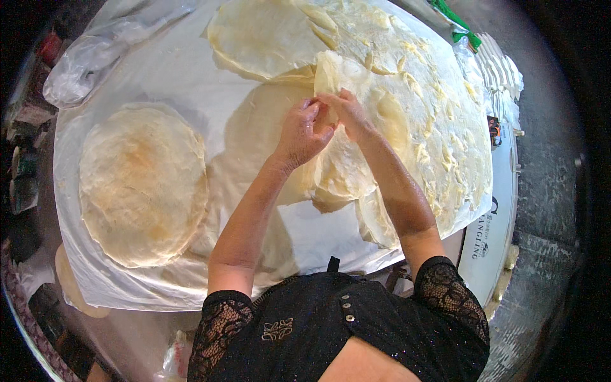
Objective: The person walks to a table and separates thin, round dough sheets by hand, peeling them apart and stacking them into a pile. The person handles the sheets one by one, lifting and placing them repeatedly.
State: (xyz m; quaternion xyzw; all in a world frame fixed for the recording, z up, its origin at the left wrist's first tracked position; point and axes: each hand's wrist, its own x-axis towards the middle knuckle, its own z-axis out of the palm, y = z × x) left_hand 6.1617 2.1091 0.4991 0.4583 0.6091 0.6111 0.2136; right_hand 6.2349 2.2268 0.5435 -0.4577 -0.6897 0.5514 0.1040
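My left hand (305,131) and my right hand (351,114) meet near the middle of the covered table. Their fingertips pinch a thin, pale yellow flatbread sheet (328,71), and its upper end stands up past my fingers. Below my hands, a crumpled part of the thin flatbread (346,179) hangs or lies in folds; my right forearm hides some of it. Just beyond, a smooth round flatbread (267,40) lies flat. Many wrinkled, overlapping flatbread sheets (429,119) spread across the right side. Where one sheet ends and another begins is hard to tell.
A round stack of lightly browned flatbreads (143,186) rests at the left on the white cloth (324,231). Clear plastic bagging (83,71) lies along the far left edge. A white box (487,243) bearing writing stands beyond the right edge, below folded white material (499,67).
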